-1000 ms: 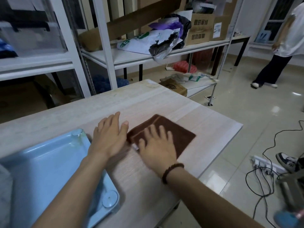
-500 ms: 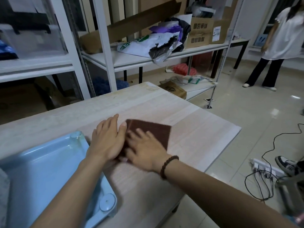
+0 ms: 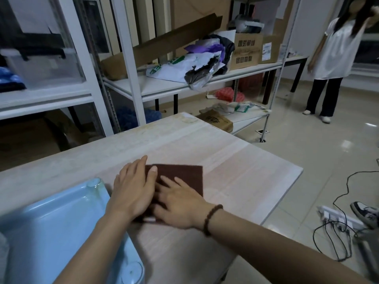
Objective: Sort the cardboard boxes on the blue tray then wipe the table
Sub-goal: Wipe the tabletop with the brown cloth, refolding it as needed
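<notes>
Brown cloth (image 3: 184,177) under both palms, folded to a neat square, lying flat on the table (image 3: 235,171) around the middle of its width and nearer my edge than the far one. My left hand (image 3: 133,187) is spread flat with straight fingers, pressing on the cloth's left border, thumb lying on the fabric. My right hand (image 3: 178,208) is flat too, fingers fanned across the near half of the cloth, gripping nothing. The blue tray (image 3: 51,232) sits at the near left of the table, its far right corner just beside my left wrist. The part of it I can see holds no boxes, and the rest runs out of view. So by my reading the sorting is behind me and this is the wiping step. Next up, I reckon: press down and sweep the cloth out toward the right edge and the far corner, keeping it flat so it doesn't bunch, and steering clear of the tray's rim.
</notes>
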Motion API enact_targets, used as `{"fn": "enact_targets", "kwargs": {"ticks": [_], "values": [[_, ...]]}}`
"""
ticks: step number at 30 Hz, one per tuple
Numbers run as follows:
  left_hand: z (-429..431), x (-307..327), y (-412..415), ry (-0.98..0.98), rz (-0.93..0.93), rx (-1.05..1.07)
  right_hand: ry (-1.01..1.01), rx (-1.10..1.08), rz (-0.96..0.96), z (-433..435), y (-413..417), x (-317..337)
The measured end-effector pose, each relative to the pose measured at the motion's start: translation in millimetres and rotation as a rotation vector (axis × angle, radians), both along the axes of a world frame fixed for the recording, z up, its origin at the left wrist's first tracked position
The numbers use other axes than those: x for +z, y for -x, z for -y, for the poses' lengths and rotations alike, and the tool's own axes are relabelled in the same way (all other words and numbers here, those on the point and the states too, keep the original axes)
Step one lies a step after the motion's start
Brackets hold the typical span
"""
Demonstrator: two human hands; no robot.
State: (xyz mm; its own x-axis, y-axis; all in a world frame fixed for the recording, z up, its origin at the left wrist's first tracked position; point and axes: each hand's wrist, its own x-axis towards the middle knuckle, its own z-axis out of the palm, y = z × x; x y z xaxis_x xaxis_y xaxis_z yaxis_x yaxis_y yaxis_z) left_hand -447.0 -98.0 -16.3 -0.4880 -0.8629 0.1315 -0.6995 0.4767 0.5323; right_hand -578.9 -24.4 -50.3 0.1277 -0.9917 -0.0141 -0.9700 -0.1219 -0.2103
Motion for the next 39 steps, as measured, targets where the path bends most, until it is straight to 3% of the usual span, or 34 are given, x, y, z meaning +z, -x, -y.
{"fn": "enact_targets", "kwargs": {"ticks": [3, 7, 9, 11, 14, 16, 19, 21, 22, 25, 29, 34, 39], "values": [[-5.2, -5.2, -2.0, -0.011, 0.035, -0.021, -0.021, -0.022, -0.01, -23.6, 47.1, 4.0], [-6.6, -7.8, -2.3, -0.039, 0.045, -0.029, 0.045, -0.787, -0.056, -30.9, 157.8, 5.0], [-6.2, -7.7, -0.4, -0.045, 0.048, -0.034, -0.015, -0.984, -0.011, -27.1, 166.7, 1.9], [-6.2, -8.2, 0.6, -0.043, 0.057, -0.036, -0.025, -0.799, -0.057, -15.2, 132.0, -5.4], [-7.5, -6.5, 1.3, -0.042, 0.072, -0.031, -0.018, -0.26, -0.042, -13.9, 50.5, -4.6], [-8.6, -4.3, 1.9, -0.03, 0.075, -0.017, -0.024, -0.034, -0.009, -20.4, 30.1, -6.0], [-7.2, -3.2, 0.9, -0.037, 0.076, -0.019, -0.122, -0.138, 0.11, -23.0, 52.6, 4.5], [-7.0, -3.0, 0.7, -0.046, 0.066, -0.021, -0.181, -0.32, 0.361, -19.4, 71.3, 28.8], [-7.5, -2.4, 0.5, -0.051, 0.056, -0.018, -0.118, -0.394, 0.456, -14.5, 79.0, 39.5], [-11.1, -0.2, -0.7, -0.056, 0.023, -0.007, 0.089, -0.545, 0.316, 5.5, 91.2, 49.0], [-12.6, 2.0, -2.3, -0.059, -0.013, 0.014, -0.073, -0.648, 0.067, 23.4, 89.0, 37.5], [-11.0, 1.6, -3.7, -0.046, 0.009, 0.006, 0.193, -0.599, -0.042, 26.1, 79.0, 41.1], [-12.4, 4.5, -4.2, -0.055, 0.033, 0.012, 0.344, -0.582, 0.222, 23.0, 77.4, 55.5]]}}
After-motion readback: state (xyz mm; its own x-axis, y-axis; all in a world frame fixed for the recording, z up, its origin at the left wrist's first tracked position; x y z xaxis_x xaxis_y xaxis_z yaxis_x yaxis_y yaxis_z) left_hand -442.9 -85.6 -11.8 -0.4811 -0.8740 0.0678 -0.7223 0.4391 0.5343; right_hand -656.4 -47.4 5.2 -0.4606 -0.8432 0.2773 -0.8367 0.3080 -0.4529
